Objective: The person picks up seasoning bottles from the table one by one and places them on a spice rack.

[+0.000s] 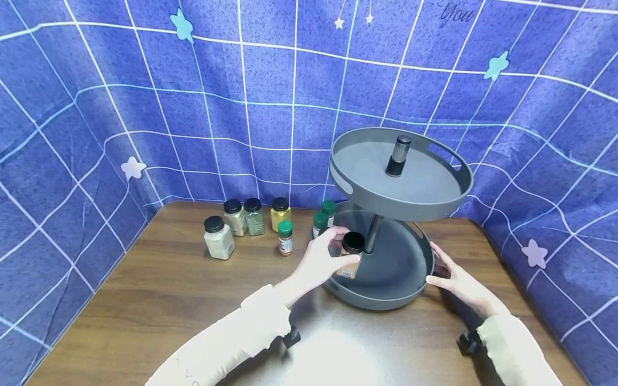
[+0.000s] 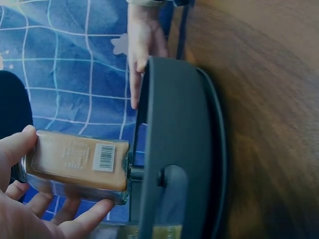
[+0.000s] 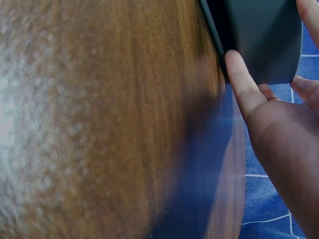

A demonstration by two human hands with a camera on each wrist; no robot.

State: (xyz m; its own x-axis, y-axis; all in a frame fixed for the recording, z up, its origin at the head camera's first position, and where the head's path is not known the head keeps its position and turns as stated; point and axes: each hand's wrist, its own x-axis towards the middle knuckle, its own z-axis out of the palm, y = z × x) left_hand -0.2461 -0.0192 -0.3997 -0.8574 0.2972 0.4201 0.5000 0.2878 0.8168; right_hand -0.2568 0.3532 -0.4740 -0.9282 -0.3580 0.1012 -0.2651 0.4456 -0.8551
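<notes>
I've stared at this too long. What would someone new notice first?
Probably the grey two-tier rack, standing right of centre against the bright blue star-patterned cloth. Next, the left hand gripping a black-lidded jar near the left side of the lower tray, while the right hand touches that tray's right side.

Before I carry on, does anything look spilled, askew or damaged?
Nothing clearly stands out: no spill shows on the table, the jar in the left fingers has its black lid on, and the tiered tray shows no visible damage.
</notes>
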